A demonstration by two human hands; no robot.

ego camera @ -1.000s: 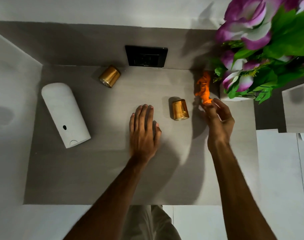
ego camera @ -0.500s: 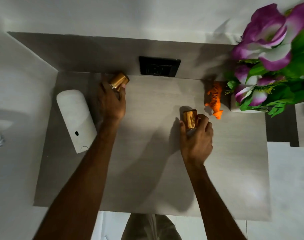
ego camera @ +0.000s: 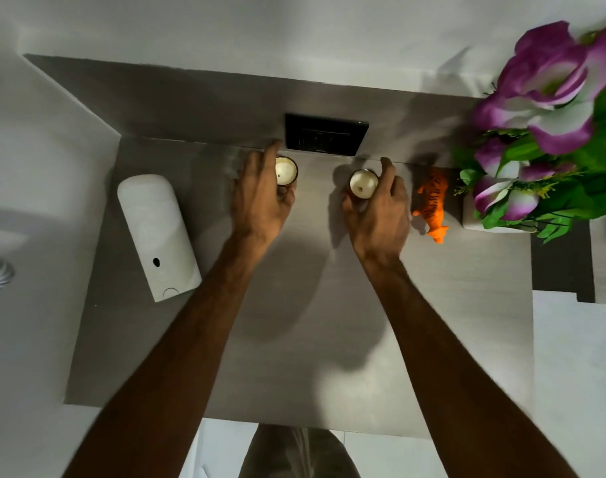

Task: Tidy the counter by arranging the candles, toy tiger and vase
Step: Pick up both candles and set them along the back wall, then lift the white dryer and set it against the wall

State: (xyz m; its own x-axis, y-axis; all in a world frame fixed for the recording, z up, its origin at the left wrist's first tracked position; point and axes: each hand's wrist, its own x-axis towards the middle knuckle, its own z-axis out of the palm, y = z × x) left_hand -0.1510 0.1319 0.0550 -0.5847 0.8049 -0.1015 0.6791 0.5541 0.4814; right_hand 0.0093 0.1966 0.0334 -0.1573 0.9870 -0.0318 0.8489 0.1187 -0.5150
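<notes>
We are holding one candle in each hand near the back of the grey counter (ego camera: 294, 357). Our left hand (ego camera: 260, 198) is wrapping its grip around the left candle (ego camera: 286, 170), fingers curled on its side, and the candle is standing upright with its white wax top and wick facing up at us. Our right hand (ego camera: 381, 208) is closing its grip around the right candle (ego camera: 363, 183) the same way, thumb on the near side and fingers over the far side; this candle is also standing upright, its long axis vertical. The two candles are sitting well apart, with bare counter between them and a black wall plate (ego camera: 325, 134) just beyond them.

Just to the right of our right grip, the orange toy tiger (ego camera: 432, 201) is lying with its long axis running front to back, head pointing toward us. Further right, touching or just beside the tiger, the white vase (ego camera: 481, 224) is carrying purple flowers (ego camera: 550, 98). Left of our left grip, a white dispenser (ego camera: 156, 232) is lying on its side.
</notes>
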